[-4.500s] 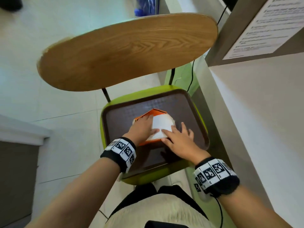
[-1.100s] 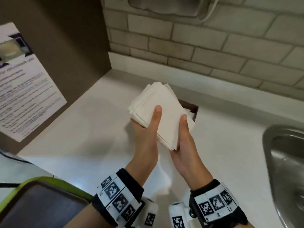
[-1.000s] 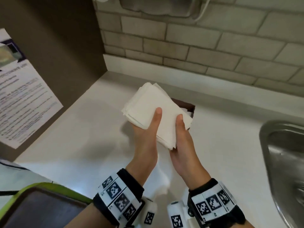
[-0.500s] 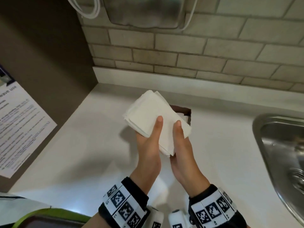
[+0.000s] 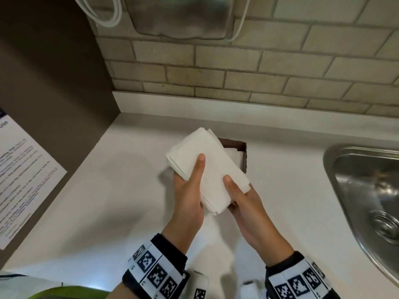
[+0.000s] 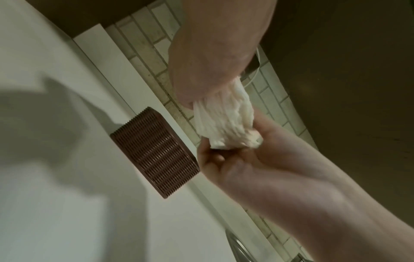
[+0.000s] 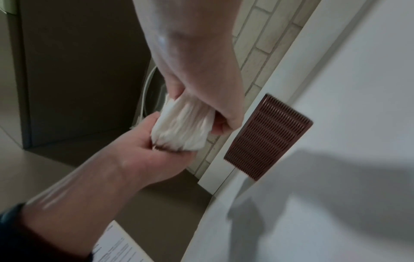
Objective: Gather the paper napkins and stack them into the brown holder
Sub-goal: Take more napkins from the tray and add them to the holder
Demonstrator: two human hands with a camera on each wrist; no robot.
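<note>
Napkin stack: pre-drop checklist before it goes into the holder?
1. Both hands on the napkin stack: ok. Left hand and right hand grip it, thumbs on top.
2. Stack squared: not ok. Edges fan out unevenly in both wrist views.
3. Brown holder open and reachable: ok. It sits on the counter directly below the stack.
4. Stack lined up with holder: not ok. In the head view the stack is angled against the holder's walls.
5. Room inside holder: cannot tell. White napkins already show inside; depth hidden.
6. Clear of the sink: ok.
</note>
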